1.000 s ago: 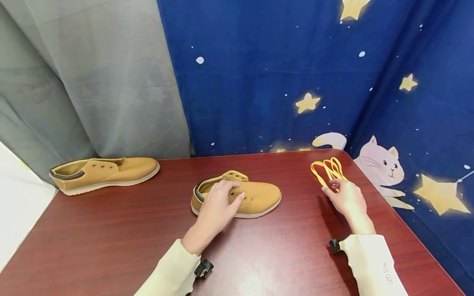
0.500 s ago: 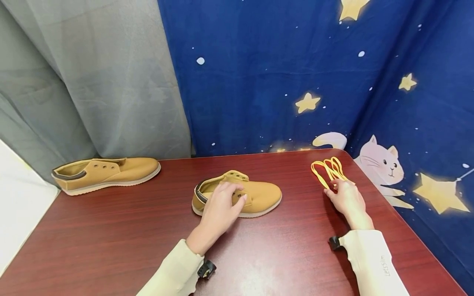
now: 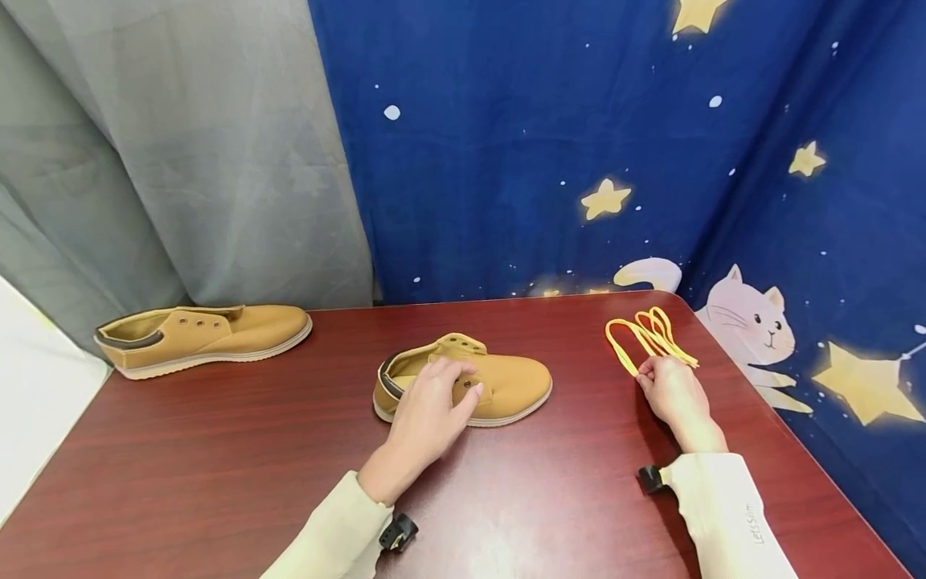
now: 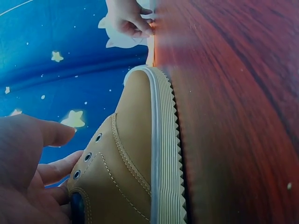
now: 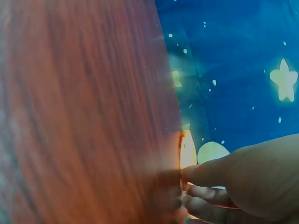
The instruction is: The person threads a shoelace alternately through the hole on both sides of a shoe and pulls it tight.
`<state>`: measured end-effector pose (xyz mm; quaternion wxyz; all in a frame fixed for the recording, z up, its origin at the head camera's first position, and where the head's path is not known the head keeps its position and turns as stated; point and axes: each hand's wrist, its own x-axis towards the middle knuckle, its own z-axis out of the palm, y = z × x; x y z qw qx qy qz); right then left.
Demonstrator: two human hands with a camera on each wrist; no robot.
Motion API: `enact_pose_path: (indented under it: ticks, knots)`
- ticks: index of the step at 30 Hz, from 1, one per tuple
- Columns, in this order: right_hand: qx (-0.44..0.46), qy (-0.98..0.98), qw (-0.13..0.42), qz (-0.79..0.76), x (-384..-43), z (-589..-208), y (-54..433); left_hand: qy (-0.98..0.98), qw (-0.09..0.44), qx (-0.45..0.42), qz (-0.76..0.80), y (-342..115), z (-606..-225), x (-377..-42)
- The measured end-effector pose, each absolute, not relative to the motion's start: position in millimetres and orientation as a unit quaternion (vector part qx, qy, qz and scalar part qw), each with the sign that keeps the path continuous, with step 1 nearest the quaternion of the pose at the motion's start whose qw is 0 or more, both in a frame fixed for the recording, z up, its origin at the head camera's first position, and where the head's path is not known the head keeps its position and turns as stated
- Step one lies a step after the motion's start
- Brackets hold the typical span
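Note:
A tan low shoe (image 3: 515, 378) without laces sits on the table, its toe to the right. My left hand (image 3: 427, 406) is at its opening, fingers loosely bent. In the left wrist view the thumb is apart from the shoe, and the other fingers lie beside the eyelets, partly behind the upper; whether they touch cannot be told. At the right, my right hand (image 3: 676, 394) pinches a looped yellow shoelace (image 3: 620, 351) between thumb and fingers at its near end. The right wrist view shows the lace (image 5: 188, 151) blurred and bright at the fingertips.
A second tan shoe (image 3: 253, 330), also unlaced, stands at the table's back left edge. The dark red wooden table (image 3: 239, 466) ends just right of the lace. A grey curtain (image 3: 239, 161) and a blue starry curtain (image 3: 492, 177) hang behind.
My right thumb and fingers have closed on the near end of the shoelace, drawing slightly nearer to me and left. The left hand and both shoes stay about where they were.

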<state>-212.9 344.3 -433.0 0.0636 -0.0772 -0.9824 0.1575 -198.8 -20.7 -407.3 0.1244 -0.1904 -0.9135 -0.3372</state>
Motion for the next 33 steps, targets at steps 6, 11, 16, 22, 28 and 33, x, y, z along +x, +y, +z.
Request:
enact_pose_path:
  ticks: [6,11,16,22,28,33]
  knots:
    - [-0.033,-0.987,0.057,0.146,-210.2,-431.3,337.3,-0.912,0.11,-0.189,-0.346,-21.0,-405.4,-196.1]
    - [-0.002,-0.987,0.05,0.152,-211.4,-427.2,334.7,-0.913,0.104,-0.188,-0.348,-22.7,-404.1,-196.8]
    - [0.008,-0.985,0.011,0.171,-207.4,-416.3,330.1,-0.912,0.099,-0.19,-0.349,-22.9,-404.0,-196.7]
    - [0.044,-0.982,0.003,0.183,-203.9,-403.8,322.7,-0.909,0.085,-0.19,-0.36,-23.6,-403.7,-197.7]
    - [0.101,-0.975,0.036,0.196,-200.7,-389.6,310.9,-0.907,0.072,-0.196,-0.366,-26.1,-402.7,-199.2]
    - [0.126,-0.961,0.036,0.244,-192.6,-371.8,299.2,-0.909,0.064,-0.193,-0.363,-26.9,-401.4,-202.1]
